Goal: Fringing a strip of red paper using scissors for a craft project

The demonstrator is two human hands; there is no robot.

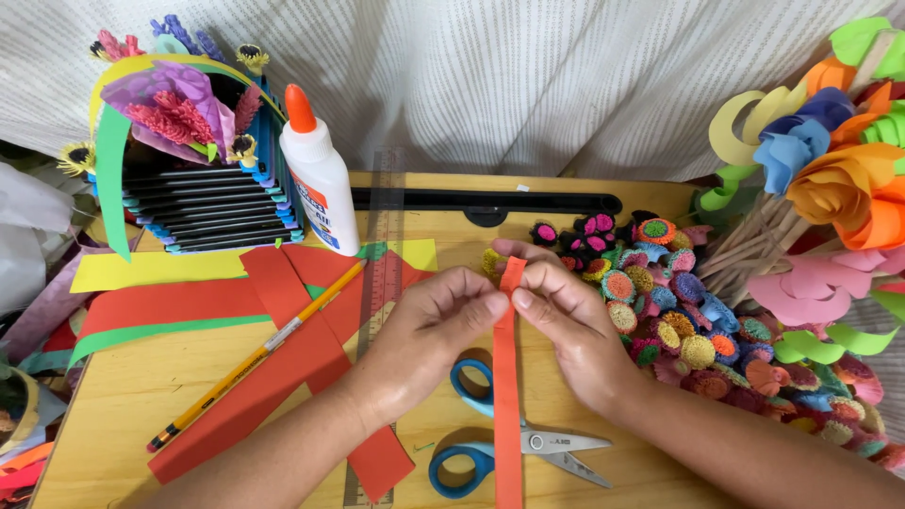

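Left hand (443, 316) and right hand (566, 316) both pinched top end of long narrow orange paper strip (506, 405); strip hung straight toward table's (113, 396) near edge, crossing blue-handled scissors (490, 443).

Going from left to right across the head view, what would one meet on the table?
Pencil → glue bottle → left hand → orange paper strip → right hand → pile of paper flower centres → orange paper rose.

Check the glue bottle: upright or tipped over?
Upright: the glue bottle stands on the table, orange cap pointing up, beside the ruler.
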